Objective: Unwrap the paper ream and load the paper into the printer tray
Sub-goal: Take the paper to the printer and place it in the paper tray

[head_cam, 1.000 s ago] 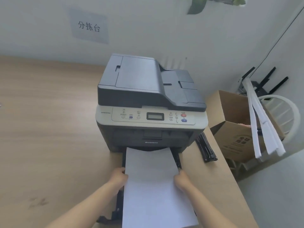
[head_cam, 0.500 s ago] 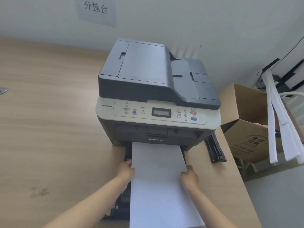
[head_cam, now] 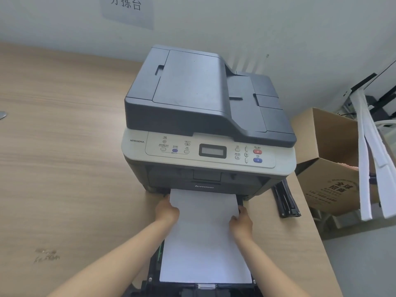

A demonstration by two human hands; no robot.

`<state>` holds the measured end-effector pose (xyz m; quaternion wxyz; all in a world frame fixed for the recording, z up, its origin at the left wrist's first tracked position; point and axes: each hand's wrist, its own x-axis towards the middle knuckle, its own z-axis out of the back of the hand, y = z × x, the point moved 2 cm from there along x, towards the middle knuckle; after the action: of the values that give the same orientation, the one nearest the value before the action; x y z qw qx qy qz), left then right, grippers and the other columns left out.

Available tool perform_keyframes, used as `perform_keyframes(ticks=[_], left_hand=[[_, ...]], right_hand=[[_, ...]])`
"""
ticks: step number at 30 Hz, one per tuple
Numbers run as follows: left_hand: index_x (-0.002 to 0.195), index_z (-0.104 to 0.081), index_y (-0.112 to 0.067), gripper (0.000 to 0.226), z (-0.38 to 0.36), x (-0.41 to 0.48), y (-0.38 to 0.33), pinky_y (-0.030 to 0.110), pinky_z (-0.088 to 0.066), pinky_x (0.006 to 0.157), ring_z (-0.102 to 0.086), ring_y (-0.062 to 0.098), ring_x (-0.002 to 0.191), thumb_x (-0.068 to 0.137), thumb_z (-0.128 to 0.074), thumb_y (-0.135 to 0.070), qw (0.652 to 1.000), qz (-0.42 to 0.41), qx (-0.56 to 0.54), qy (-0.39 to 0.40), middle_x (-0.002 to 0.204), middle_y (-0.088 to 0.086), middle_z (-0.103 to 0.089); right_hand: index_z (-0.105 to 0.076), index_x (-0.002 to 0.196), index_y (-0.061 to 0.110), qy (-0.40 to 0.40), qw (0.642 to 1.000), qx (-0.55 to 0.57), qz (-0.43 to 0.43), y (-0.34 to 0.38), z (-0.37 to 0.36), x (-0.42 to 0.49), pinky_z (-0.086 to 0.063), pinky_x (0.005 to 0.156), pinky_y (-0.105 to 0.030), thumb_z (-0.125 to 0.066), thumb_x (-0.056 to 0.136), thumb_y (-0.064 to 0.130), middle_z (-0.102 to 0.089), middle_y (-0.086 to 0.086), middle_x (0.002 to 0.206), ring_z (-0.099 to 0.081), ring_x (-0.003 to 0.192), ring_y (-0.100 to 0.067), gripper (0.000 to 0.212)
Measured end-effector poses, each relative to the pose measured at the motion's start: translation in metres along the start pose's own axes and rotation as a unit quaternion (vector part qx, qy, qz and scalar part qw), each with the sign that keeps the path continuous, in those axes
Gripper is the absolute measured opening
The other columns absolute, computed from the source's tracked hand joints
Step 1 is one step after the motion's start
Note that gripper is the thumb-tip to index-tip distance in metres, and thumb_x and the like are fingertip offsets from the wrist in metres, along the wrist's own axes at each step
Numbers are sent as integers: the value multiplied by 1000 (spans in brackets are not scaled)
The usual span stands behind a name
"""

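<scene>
A grey and dark blue printer (head_cam: 205,116) stands on a wooden desk (head_cam: 64,168). Its black paper tray (head_cam: 199,289) is pulled out toward me from the bottom slot. A white stack of paper (head_cam: 203,243) lies in the tray, its far end under the printer's front. My left hand (head_cam: 168,211) grips the stack's left edge near the printer. My right hand (head_cam: 241,221) grips the right edge, a little nearer to me. The tray's side walls are mostly hidden by the paper and my forearms.
A black bar-shaped object (head_cam: 286,200) lies on the desk right of the printer. Past the desk's right edge stands an open cardboard box (head_cam: 327,168) with white foam strips (head_cam: 372,168) leaning beside it. A wall with a paper sign (head_cam: 126,9) is behind.
My hands have slid forward along the paper's edges toward the printer, and the tray's front edge has come into view. The camera has tilted down and moved closer.
</scene>
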<state>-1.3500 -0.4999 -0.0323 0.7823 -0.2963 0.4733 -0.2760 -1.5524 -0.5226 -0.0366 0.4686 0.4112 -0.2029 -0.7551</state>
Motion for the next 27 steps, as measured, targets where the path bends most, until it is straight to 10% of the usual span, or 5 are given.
perform_keyframes(ticks=[10,15,21,24,27], left_hand=[[144,-26,-16,69,-6,-17,15,28,-37,110,-9,24,146,82,-39,14,948,-143,267,97,158,6,4],[146,-18,-16,73,-13,-16,25,28,-31,112,-2,26,146,84,-41,14,911,-152,366,110,156,5,21],[144,-19,-8,75,-17,-9,25,33,-46,102,-10,31,144,79,-45,20,859,-180,468,107,155,9,24],[141,-22,-5,72,-18,-13,23,35,-43,105,-15,34,141,78,-47,20,816,-177,540,105,156,17,14],[142,-20,-1,68,-17,-19,29,38,-27,116,-7,37,144,82,-48,14,763,-186,610,110,156,21,0]], right_hand=[[-35,131,0,-72,997,28,7,5,-14,4,-43,92,-36,-41,89,-10,-53,-23,127,-51,115,-38,44],[-47,123,2,-12,996,-60,63,8,-12,9,-43,81,-26,-43,87,-9,-40,-17,134,-49,91,-24,37],[-38,134,7,90,927,-316,181,-12,-3,5,-37,108,-30,-55,84,-1,-10,-14,154,-20,142,-29,53],[-71,97,18,102,845,-425,307,-27,1,-6,-55,84,-27,-90,45,22,-61,-8,123,-62,112,-25,55],[-74,66,27,107,802,-479,341,-42,3,-6,-58,66,-21,-90,13,37,-74,9,81,-72,70,-7,57]])
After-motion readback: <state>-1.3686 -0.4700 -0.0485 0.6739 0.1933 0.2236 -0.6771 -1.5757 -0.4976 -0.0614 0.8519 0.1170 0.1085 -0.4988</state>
